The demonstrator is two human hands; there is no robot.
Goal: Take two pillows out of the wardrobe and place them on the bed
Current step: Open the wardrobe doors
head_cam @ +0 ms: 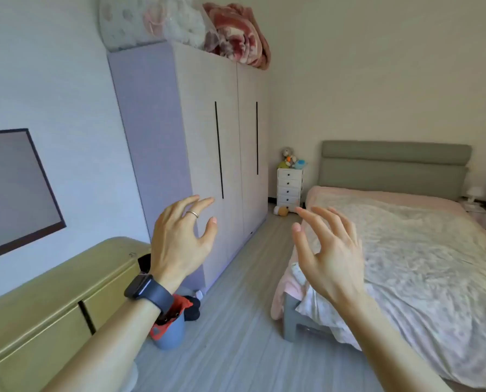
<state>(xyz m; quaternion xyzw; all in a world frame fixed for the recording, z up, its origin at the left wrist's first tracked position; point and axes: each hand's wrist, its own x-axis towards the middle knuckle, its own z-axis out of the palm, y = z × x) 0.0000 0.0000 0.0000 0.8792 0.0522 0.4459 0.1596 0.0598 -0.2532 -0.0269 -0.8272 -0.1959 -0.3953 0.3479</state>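
Observation:
A tall pale wardrobe (207,131) stands against the left wall, both doors shut, each with a long black handle strip. No pillows are visible; its inside is hidden. The bed (422,250) with a light floral cover and a grey-green headboard fills the right side. My left hand (181,239), with a ring and a dark watch on the wrist, is raised in front of the wardrobe's near corner, fingers apart, holding nothing. In front of the bed's near corner my right hand (329,250) is lifted, fingers spread and empty.
Bagged bedding and a red-pink blanket (236,32) lie on top of the wardrobe. A yellow-green low cabinet (52,301) is at lower left, a blue bin (171,332) with red and black items beside it. A white drawer unit (289,189) with toys stands at the far wall. Grey wood floor runs between wardrobe and bed.

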